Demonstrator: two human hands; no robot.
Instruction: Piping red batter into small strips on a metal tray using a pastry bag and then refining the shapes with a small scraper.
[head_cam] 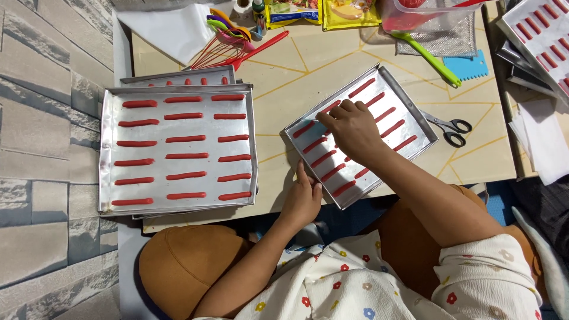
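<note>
A tilted metal baking tray [415,112] lies on the low table, lined with several piped red dough strips [392,128]. My right hand [354,125] rests over the tray's left half and grips a small light-blue scraper [315,127] against a strip near the tray's left corner. My left hand [303,198] presses on the tray's near left edge, fingers apart, holding nothing.
At the left sits a stack of trays [106,154] covered with red strips. Scissors [450,127] lie right of the tilted tray. At the back are a whisk [210,56], a red spatula [261,48], a green-handled tool [430,59], a blue toothed scraper [466,68] and packets [349,15]. More filled trays [542,32] lie far right.
</note>
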